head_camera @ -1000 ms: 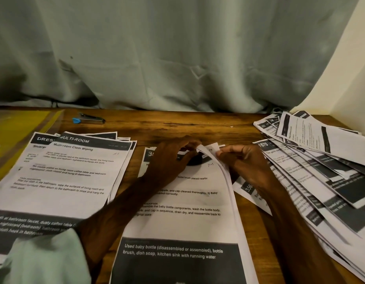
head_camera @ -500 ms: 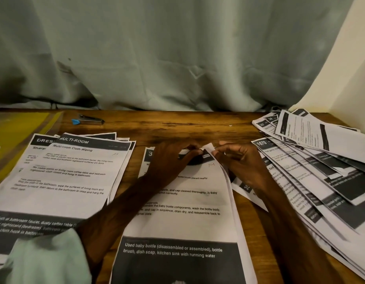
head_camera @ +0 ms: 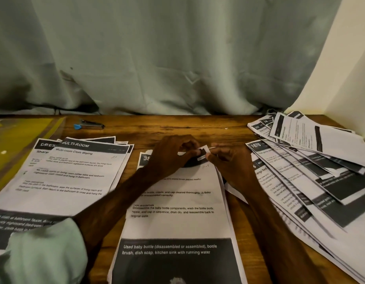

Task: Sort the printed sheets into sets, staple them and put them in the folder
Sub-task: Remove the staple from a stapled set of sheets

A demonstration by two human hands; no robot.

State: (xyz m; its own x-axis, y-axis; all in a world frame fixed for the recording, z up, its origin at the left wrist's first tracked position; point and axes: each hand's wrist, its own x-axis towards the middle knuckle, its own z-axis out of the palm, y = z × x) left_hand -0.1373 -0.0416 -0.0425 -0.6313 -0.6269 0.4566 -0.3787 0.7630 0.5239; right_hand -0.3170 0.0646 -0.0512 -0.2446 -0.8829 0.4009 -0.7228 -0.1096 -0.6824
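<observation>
centre set (head_camera: 177,201): printed sheets lying lengthwise in the middle of the tabletop (head_camera: 177,128); the top page is about cleaning a baby bottle.
corner (head_camera: 203,152): the far right corner of the centre set, bent up off the pages below it. Both hands meet on it.
left hand (head_camera: 173,155): rests on the far end of the centre set, fingers curled, thumb and fingertips pinching the corner.
right hand (head_camera: 231,163): just right of the centre set, fingers curled in, nipping the same corner from the right.
left stack (head_camera: 75,175): sheets loosely squared at the left, top page headed "Multi-room Cloth Wiping".
right pile (head_camera: 312,171): loose sheets fanned over the right side, overlapping one another.
stapler (head_camera: 89,126): blue-tipped, lying alone at the far left of the tabletop, well apart from both hands.
folder (head_camera: 19,144): yellow and clear, lying flat at the left edge just beside the left stack.
curtain (head_camera: 157,58): pale green, hanging behind the tabletop.
sleeve (head_camera: 44,253): pale green, on the left forearm, near left.
</observation>
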